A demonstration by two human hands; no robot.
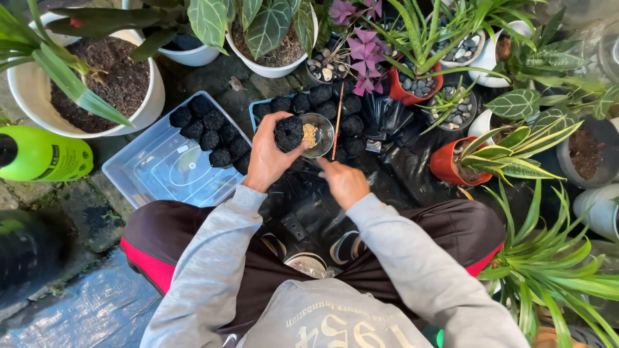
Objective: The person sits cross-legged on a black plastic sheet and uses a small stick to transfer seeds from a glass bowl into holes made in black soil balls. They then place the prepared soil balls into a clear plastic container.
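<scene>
A: What is seen at the far left?

B: A lime-green spray bottle (45,154) is laid on its side on the paving, just below a large white pot (145,106) filled with dark soil and a long-leaved plant.

A: And next to it?

B: A clear plastic lid (164,171) is set flat on the ground. A cluster of dark soil balls (209,132) is arranged along its upper right edge.

A: How are the hands placed?

B: The left hand (265,158) is closed around a single dark soil ball (289,133), which is held up just left of a small clear bowl (322,132). Tan grains are seen inside the bowl. The right hand (345,182) is held low, just below the bowl, with the fingers curled and the forefinger stretched towards it; whether anything is pinched cannot be told.

A: What is found behind the bowl?

B: A blue-rimmed tray (253,111) is packed with more soil balls (351,125), and a thin wooden stick (337,122) is laid across them, just right of the bowl.

A: And to the right?

B: Black plastic sheeting (412,164) is spread over the ground. A purple-leaved plant (364,55) and red pots (445,164) with striped green leaves are grouped beyond it, and white pots (596,209) are lined up at the far right.
</scene>
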